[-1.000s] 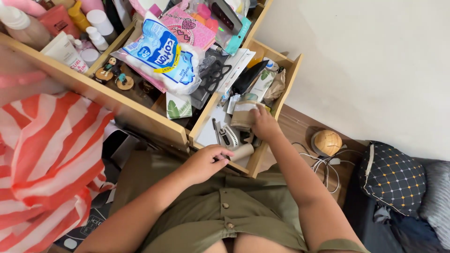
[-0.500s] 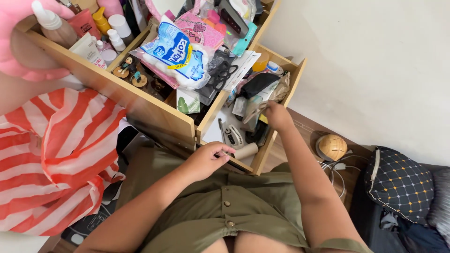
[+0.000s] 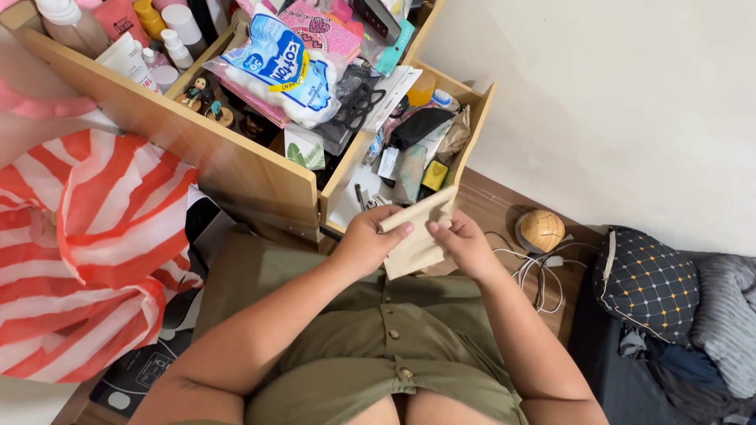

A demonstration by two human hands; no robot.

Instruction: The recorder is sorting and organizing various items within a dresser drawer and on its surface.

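Both hands hold a flat tan paper pouch (image 3: 416, 239) just in front of an open wooden drawer (image 3: 470, 135). My left hand (image 3: 368, 240) grips its left edge with the thumb on top. My right hand (image 3: 463, 239) pinches its right side. The drawer behind holds a black pouch (image 3: 419, 126), a small yellow item (image 3: 434, 175), papers and other small clutter.
A larger open drawer (image 3: 236, 169) on the left holds a bag of cotton balls (image 3: 277, 67), bottles, small figurines and pink items. A red-and-white striped plastic bag (image 3: 87, 252) hangs at left. A round wooden ball (image 3: 539, 230), white cables and a dotted dark cushion (image 3: 646, 283) lie at right.
My right hand lifted the tan pouch out of the drawer and drew it toward me. My left hand left the drawer's front edge and took hold of the pouch.
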